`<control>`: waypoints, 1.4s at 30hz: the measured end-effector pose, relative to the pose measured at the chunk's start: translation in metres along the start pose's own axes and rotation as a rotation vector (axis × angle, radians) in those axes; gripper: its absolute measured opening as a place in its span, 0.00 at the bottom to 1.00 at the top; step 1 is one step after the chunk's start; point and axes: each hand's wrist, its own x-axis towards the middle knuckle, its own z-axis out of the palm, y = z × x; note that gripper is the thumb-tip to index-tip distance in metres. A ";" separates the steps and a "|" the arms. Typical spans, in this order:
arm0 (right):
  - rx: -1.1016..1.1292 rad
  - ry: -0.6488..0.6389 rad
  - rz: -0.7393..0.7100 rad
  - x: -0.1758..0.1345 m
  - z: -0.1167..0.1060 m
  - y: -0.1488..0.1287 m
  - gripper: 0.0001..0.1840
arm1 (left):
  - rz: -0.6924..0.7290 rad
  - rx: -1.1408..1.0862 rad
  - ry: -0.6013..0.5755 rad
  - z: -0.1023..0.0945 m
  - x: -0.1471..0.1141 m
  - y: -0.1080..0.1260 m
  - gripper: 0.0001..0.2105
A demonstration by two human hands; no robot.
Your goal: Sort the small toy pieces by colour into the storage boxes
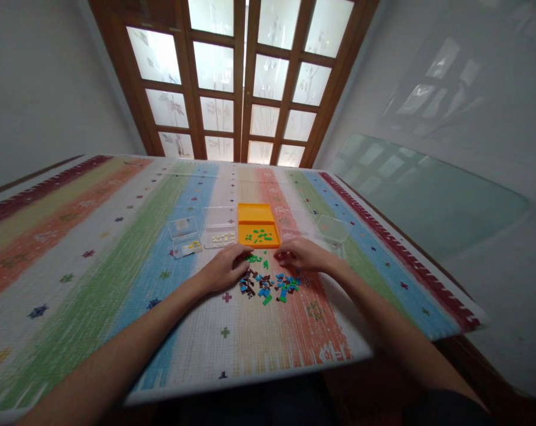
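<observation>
My left hand (226,269) rests at the left of a loose pile of small toy bricks. Its thumb and fingers are apart, with the fingertips beside some green bricks (254,258). On the other side, my right hand (302,255) hovers low with loosely bent fingers; nothing shows in them. Between and below the hands lie brown bricks (247,285) and blue bricks (264,291), mixed with more green ones. Just beyond my fingers an orange box (256,212) has its lid up, and several green bricks lie inside it.
Clear plastic boxes stand opened beside the orange one: one with white pieces (223,238), one with yellow pieces (192,246). Another clear box (334,228) sits to the right, partly behind my right hand. A striped cloth (157,236) covers the table, with walls around.
</observation>
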 end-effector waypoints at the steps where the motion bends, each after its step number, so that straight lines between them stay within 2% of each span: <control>1: -0.004 0.002 0.009 0.002 0.002 -0.001 0.10 | -0.005 -0.002 -0.003 0.000 0.000 0.000 0.14; 6: -0.053 0.052 0.004 0.011 0.006 -0.011 0.08 | -0.016 -0.001 -0.004 0.000 0.000 0.002 0.14; 14: -0.232 0.068 0.051 0.023 0.014 -0.016 0.13 | 0.000 0.013 -0.009 -0.001 0.000 0.001 0.14; 26: -0.219 0.067 0.120 0.022 0.015 -0.027 0.11 | 0.009 0.003 0.002 -0.002 -0.001 0.001 0.15; 30: -0.179 0.123 0.114 0.026 0.008 -0.019 0.09 | 0.010 0.010 -0.009 -0.002 0.000 0.003 0.15; 35: -0.199 0.187 0.245 0.043 -0.006 -0.009 0.12 | 0.010 0.011 -0.017 -0.001 0.000 0.003 0.14; 39: -0.273 0.121 0.382 0.058 -0.012 -0.007 0.14 | 0.009 0.016 -0.022 -0.001 0.000 0.002 0.14; 42: -0.298 0.100 0.432 0.067 -0.013 -0.007 0.15 | 0.009 0.022 -0.016 0.000 0.000 0.001 0.14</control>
